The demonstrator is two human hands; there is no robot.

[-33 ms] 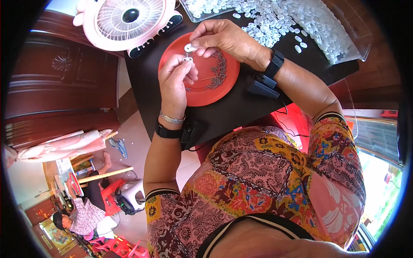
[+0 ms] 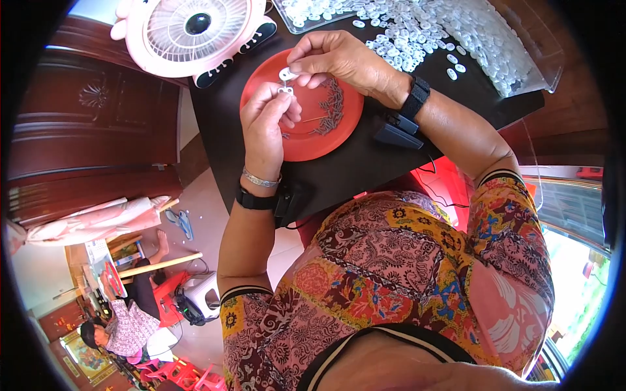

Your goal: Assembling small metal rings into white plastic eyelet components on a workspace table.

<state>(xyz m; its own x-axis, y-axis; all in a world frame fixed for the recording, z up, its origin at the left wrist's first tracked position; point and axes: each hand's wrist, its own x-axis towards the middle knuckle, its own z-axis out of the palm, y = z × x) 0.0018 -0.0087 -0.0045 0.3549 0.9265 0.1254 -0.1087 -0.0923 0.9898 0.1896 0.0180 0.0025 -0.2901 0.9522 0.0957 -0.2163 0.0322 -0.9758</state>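
Hands both pinching, small white piece in each, thin pin perhaps between

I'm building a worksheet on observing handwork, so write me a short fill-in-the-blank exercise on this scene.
1. The left hand holds a small ____ piece.
2. The table beneath the red plate is ____.
3. A pink electric ____ shows at the picture's upper left.
4. The heap of loose pieces lies nearer the ____ hand.

Missing words: white; black; fan; right.
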